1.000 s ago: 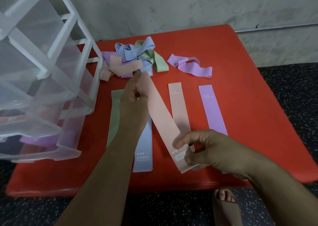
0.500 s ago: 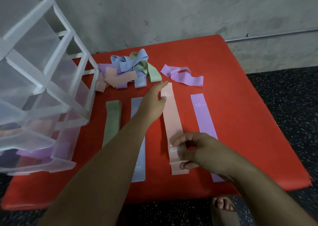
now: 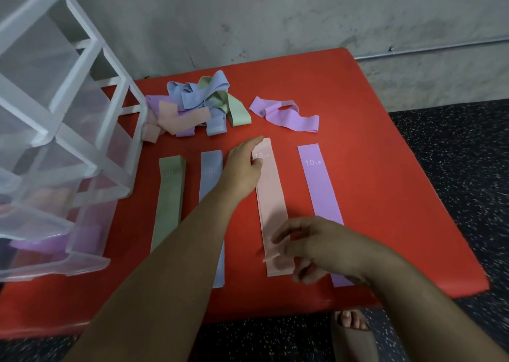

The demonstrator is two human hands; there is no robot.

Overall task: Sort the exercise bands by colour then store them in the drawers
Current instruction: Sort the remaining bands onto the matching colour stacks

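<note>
Four flat bands lie side by side on the red table (image 3: 385,196): green (image 3: 168,204), blue (image 3: 210,169), pink (image 3: 271,196) marked 15 LB, and purple (image 3: 319,185) marked 10 LB. A second pink band lies on top of the first. My left hand (image 3: 243,169) rests its straight fingers and thumb on the far end of the pink pair. The fingers of my right hand (image 3: 311,246) are curled and blurred as they pinch the near end of the top pink band. A tangled heap of unsorted bands (image 3: 198,105) sits at the back, with a loose purple band (image 3: 286,113) beside it.
A clear plastic drawer unit (image 3: 63,147) stands on the table's left side, its lower drawers pulled out with purple and pink bands inside. A grey wall rises behind the table. A sandalled foot (image 3: 351,331) shows on the dark speckled floor below the front edge.
The pink band that both hands held slanted above the table now lies straight on the other pink band. My left hand moved right to its far end.
</note>
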